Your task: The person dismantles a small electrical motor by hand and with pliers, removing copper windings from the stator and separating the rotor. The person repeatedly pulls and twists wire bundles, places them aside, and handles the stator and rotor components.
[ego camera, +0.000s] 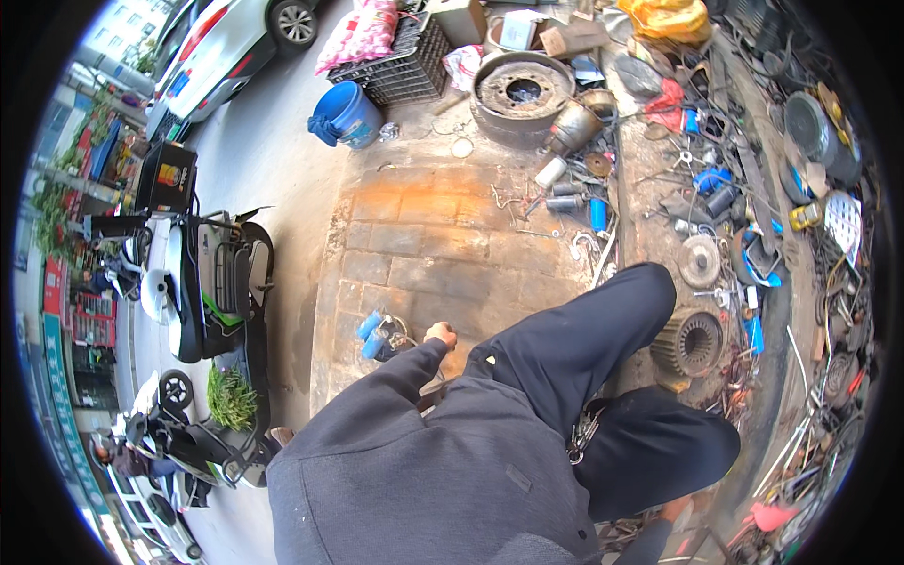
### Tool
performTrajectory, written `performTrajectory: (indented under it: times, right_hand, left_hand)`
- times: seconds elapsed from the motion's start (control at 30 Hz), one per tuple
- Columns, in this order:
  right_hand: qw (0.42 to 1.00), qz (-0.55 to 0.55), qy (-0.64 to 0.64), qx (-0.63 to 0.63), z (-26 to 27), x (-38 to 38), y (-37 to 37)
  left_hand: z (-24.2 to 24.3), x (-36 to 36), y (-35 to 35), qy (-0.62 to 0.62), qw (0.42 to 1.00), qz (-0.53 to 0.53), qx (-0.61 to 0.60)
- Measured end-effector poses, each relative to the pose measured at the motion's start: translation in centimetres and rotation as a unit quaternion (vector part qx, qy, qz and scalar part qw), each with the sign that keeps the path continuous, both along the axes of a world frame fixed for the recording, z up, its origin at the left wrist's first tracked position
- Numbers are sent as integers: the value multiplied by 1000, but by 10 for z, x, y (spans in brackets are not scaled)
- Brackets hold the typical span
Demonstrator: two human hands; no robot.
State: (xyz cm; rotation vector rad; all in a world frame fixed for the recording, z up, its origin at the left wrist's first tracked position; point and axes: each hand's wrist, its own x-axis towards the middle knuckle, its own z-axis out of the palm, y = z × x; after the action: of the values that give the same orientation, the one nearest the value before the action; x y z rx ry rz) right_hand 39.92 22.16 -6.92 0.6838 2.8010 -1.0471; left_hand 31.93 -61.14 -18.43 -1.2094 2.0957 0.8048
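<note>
My left hand (443,335) reaches out past the dark grey sleeve, its fingers curled, over the brick paving (452,244). Just left of it is a small metal assembly with two blue cylinders (381,335); whether the hand touches or holds a part of it cannot be made out. Low on the right, my right hand (676,510) is partly seen beside my bent leg, among scrap; its fingers are too hidden to read. A bunch of keys (583,436) hangs at my waist. Beyond my knees a ribbed metal ring (688,342) lies on the ground.
Scrap parts crowd the right side. Ahead are a wheel rim (522,95), a metal canister (573,128), a blue bucket (353,116) and a black crate (402,70). A scooter (226,282) stands on the left by the road, with a car (226,56) farther up.
</note>
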Motion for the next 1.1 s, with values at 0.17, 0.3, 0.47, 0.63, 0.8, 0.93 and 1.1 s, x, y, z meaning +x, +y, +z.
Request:
performTrajectory:
  times: [0.17, 0.3, 0.47, 0.63, 0.8, 0.93, 1.1]
  right_hand:
    - [999, -53, -4, 11, 25, -19, -19]
    - [997, -53, -18, 61, 43, -48, -34]
    - [988, -77, -32, 130, 90, -81, -61]
    - [983, -91, -18, 161, 162, -106, -80]
    - [978, -108, 24, 177, 255, -122, -93]
    - [975, -103, 76, 180, 337, -149, -120]
    - [975, -87, 172, 114, 439, -213, -182]
  left_hand:
    - [18, -30, 37, 39, 997, -42, 41]
    - [25, -51, 58, 106, 986, -127, -21]
    - [29, -63, 54, 82, 988, -134, 4]
    - [39, -76, 45, 119, 984, -127, -43]
    - [73, -133, 54, 213, 971, -110, -9]
    - [143, -212, 104, 403, 904, -131, 50]
    - [288, -276, 217, 573, 722, -215, 322]
